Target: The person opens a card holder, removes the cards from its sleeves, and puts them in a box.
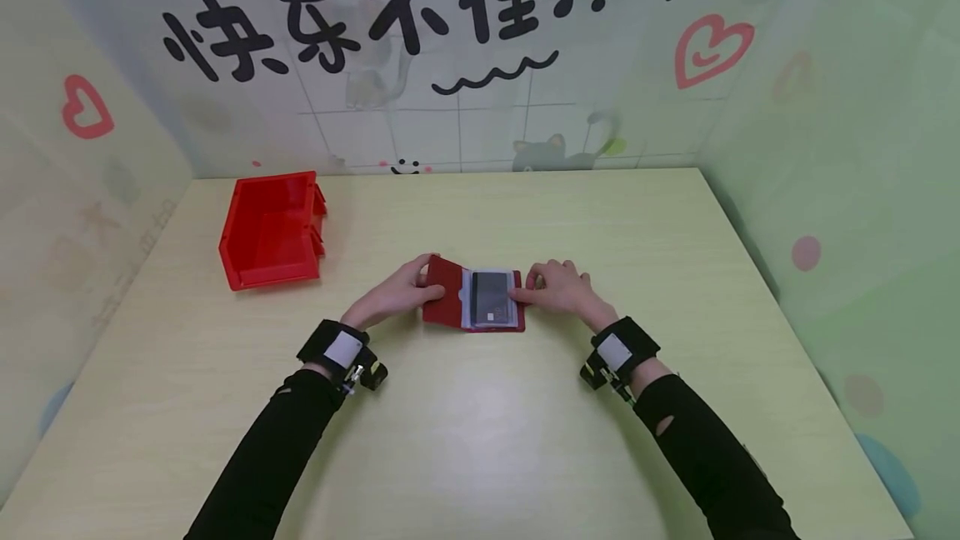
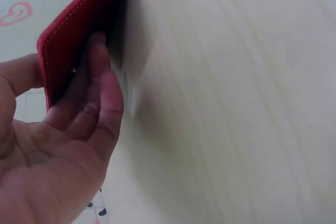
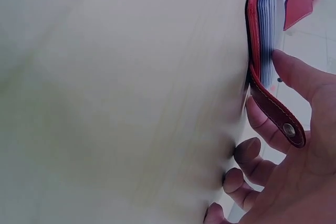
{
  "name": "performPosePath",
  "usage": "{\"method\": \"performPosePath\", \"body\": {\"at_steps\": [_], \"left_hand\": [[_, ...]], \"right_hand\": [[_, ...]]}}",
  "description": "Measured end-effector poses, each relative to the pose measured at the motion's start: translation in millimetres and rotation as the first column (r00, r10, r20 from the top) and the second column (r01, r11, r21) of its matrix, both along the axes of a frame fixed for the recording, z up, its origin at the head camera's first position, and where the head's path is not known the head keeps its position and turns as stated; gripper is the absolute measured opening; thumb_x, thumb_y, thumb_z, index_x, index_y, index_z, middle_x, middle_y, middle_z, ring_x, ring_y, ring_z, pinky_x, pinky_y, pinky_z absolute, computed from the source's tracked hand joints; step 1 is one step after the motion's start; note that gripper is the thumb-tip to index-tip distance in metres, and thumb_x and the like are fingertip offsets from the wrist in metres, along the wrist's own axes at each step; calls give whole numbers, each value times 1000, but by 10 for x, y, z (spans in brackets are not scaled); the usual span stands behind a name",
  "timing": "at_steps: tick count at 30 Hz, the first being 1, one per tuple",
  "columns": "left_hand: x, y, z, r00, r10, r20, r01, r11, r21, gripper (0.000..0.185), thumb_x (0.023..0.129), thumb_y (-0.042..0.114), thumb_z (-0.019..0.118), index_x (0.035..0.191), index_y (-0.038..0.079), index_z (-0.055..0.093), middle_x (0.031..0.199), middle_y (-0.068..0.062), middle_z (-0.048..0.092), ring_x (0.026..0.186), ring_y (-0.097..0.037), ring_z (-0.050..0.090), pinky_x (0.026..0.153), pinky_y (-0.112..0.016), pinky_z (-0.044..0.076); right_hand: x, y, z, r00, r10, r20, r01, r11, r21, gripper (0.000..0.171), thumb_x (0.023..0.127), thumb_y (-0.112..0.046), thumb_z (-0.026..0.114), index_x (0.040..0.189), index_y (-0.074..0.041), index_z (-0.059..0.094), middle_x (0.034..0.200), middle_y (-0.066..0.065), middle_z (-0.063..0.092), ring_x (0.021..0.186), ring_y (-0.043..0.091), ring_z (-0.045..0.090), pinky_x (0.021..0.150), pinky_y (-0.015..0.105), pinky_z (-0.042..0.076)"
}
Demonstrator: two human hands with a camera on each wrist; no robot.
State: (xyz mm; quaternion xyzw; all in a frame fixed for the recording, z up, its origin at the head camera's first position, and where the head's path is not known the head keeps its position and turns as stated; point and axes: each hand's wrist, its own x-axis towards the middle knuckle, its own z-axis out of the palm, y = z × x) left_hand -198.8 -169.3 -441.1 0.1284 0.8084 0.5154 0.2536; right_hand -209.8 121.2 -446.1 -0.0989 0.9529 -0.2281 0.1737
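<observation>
Near the bottom of the head view, 2 black sleeves reach up to the middle of the frame. There a red card wallet [image 1: 472, 300] lies open on the pale worktop [image 1: 480, 440]. The left hand [image 1: 393, 294] holds its left cover, fingers curled round the edge. The right hand [image 1: 562, 288] pinches the right side, thumb on the clear card pockets [image 3: 269, 35]. The wallet looks small and light. Its cover looks soft and bendy, and the pockets look slippery, so the stitched edges seem best to hold. A snap tab [image 3: 281, 119] hangs loose. Farther back, upper left, sits a red bin [image 1: 272, 229].
</observation>
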Motion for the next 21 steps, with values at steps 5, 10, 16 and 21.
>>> {"method": "performPosePath", "body": {"at_steps": [5,10,16,21], "left_hand": [[17,-20,-37,998,23,-56,-28,996,-89,73,100,13,59,157,-1,16,134,-28,61,116,-33,64,104,-42,46],[54,-10,-91,968,30,-250,-94,964,-250,76,95,17,67,156,1,25,141,-26,53,127,-40,51,112,-54,39],[109,32,-153,886,-17,-464,-176,912,-370,58,89,18,74,142,6,51,143,-24,45,132,-45,39,111,-60,32],[149,107,-133,880,-54,-472,-130,928,-349,39,92,8,68,130,5,62,136,-21,48,128,-39,41,109,-55,38]], "right_hand": [[1,0,2,1000,-7,1,7,1000,-9,43,90,-58,65,92,-15,61,99,8,57,111,35,45,95,60,34],[18,-15,12,1000,-22,2,22,1000,-16,43,89,-57,66,93,-15,61,99,8,57,111,35,45,96,60,34],[29,-25,-6,1000,-21,-17,21,1000,-23,44,89,-58,66,96,-15,61,98,8,58,109,35,46,95,59,35],[27,-29,-28,999,-5,-51,3,1000,-26,43,90,-54,67,102,-14,60,95,9,56,105,34,47,92,53,35]]}}
